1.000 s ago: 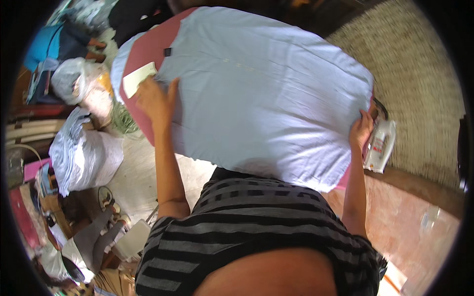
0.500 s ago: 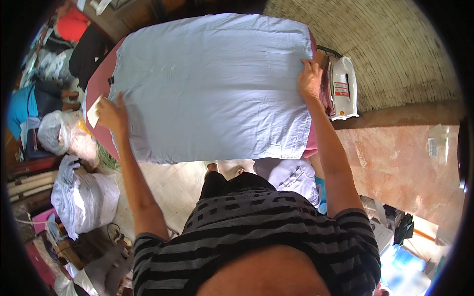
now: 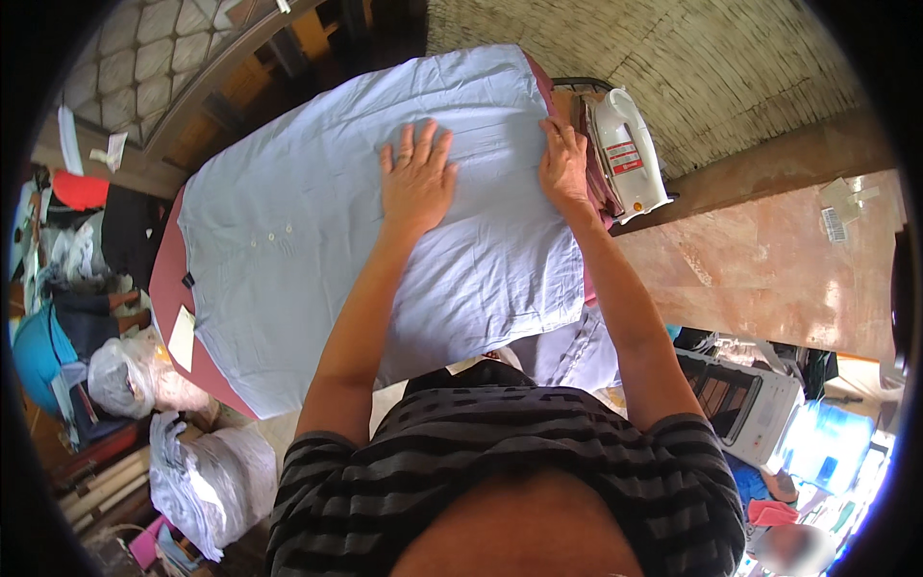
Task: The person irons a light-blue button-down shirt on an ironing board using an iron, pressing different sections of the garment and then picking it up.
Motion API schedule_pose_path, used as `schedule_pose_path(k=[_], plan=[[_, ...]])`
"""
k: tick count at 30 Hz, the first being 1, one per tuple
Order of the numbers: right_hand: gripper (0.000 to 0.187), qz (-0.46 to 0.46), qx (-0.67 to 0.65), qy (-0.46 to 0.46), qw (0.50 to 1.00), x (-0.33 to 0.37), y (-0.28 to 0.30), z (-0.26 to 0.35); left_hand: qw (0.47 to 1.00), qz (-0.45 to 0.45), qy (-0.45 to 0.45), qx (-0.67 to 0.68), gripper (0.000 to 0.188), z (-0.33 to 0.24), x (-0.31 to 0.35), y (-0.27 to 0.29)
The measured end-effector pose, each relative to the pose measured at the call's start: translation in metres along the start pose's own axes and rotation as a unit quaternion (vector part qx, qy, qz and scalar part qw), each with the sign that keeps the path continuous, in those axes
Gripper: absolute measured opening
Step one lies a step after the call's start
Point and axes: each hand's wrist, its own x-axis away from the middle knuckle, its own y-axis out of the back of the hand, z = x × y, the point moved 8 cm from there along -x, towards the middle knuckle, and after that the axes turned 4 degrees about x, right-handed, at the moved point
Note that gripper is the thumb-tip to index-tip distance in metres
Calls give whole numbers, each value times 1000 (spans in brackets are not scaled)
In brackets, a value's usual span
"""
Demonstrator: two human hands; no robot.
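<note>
A light blue shirt point(image 3: 317, 192) with a few small buttons lies spread over an ironing board with a dark red cover point(image 3: 171, 252). My left hand point(image 3: 418, 188) rests flat on the shirt's right half, its fingers spread. At the shirt's right edge my right hand point(image 3: 563, 165) has its fingers curled around the fabric, pinching it. A white iron point(image 3: 630, 154) with a red label stands just right of that hand, at the board's end. On the board's left end lies a small cream-coloured piece point(image 3: 182, 338), flat like card or folded cloth.
A brown panel-like surface point(image 3: 760, 269) extends to the right, below a woven wall point(image 3: 654, 58). Stuffed plastic bags point(image 3: 216, 481) crowd the floor at left. A white appliance point(image 3: 745, 404) stands at lower right. A metal grille point(image 3: 154, 67) is at upper left.
My left hand has let go of the cream piece on the board and moved right onto the shirt. The right hand stays at the shirt's edge. The view has turned.
</note>
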Motion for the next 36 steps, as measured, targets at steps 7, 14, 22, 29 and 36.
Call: schedule_pose_path(k=[7,14,22,29,36], plan=[[45,15,26,-30,999,-2,0,-5,995,8,-32,92,50,-55,-30,7],[45,5,-16,0,1000,0,-2,-14,990,11,-93,107,56,-83,-53,-49],[32,121,-199,-257,938,-27,95,-35,997,56,-52,25,62,-51,-37,-19],[39,160,-32,-177,971,-17,93,-139,995,67,-58,41,62,-65,-43,-28],[39,209,-135,-345,905,-33,93,-132,995,69,-59,46,60,-62,-42,-24]])
